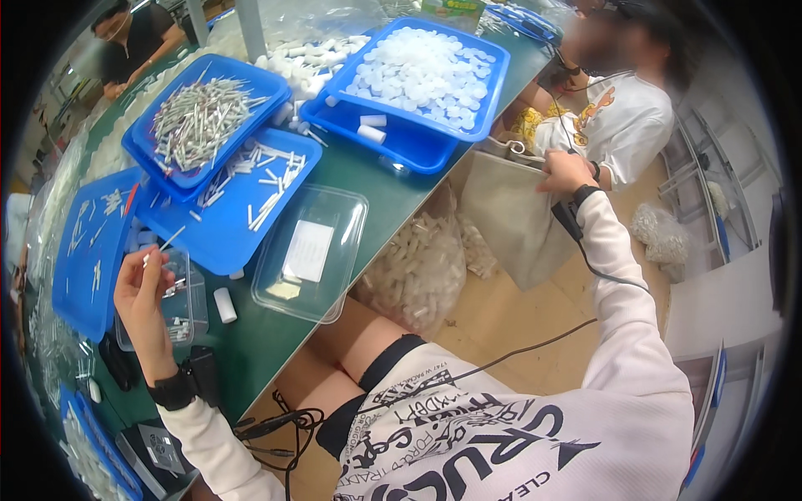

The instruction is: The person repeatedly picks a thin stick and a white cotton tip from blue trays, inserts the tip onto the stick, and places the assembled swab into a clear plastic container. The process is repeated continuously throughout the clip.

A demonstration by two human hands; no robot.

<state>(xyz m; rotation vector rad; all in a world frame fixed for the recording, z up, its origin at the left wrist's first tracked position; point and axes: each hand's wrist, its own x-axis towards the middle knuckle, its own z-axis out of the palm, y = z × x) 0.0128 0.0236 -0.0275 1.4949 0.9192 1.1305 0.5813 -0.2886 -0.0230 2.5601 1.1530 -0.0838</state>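
On the left, my left hand (144,290) pinches a thin white stick (174,239) between thumb and fingertips, above a clear plastic box (194,311) with small sticks in it. A short white cylinder (225,306) stands beside that box. Over on the right, my right hand (568,172) is closed at the upper edge of a grey-beige cloth bag (511,221), which hangs beside the table. Its fingertips are partly hidden. Between the hands, a clear lid (347,225) with a white label lies on the green table (271,355).
Blue trays hold thin sticks (205,125), loose white pieces and white discs (426,71). A clear sack of white cylinders (413,271) stands under the table edge. Black cables (510,355) cross my lap. Co-workers sit at far right (626,125) and far left (146,42).
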